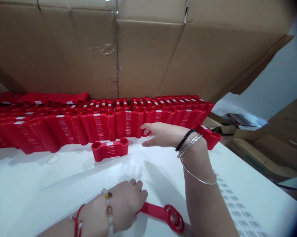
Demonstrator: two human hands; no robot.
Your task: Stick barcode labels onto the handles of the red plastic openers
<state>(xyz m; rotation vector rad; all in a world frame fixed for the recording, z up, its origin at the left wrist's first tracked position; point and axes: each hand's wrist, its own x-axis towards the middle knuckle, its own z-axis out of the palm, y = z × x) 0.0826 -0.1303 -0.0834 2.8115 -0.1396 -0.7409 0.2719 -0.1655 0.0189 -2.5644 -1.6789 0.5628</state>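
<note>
My left hand (pixel 128 204) is closed on one end of a flat red plastic piece (pixel 154 210) with rings at its other end, low over the white table (pixel 71 187). The gripped end is hidden under my fingers. My right hand (pixel 157 134) is open, thumb and fingers apart, and nothing shows in it. It is in front of a long row of red plastic bundles (pixel 128 125), close to the middle ones. Left of it, a separate red bundle (pixel 110 149) with round hollow ends and a white label stands on the table.
Behind the row rises a large cardboard box (pixel 143 56). A thin rubber band (pixel 53 159) lies at the left. A sheet of printed labels (pixel 242 210) is at the right edge, near another red bundle (pixel 210 136). Open cartons (pixel 257 154) stand beyond.
</note>
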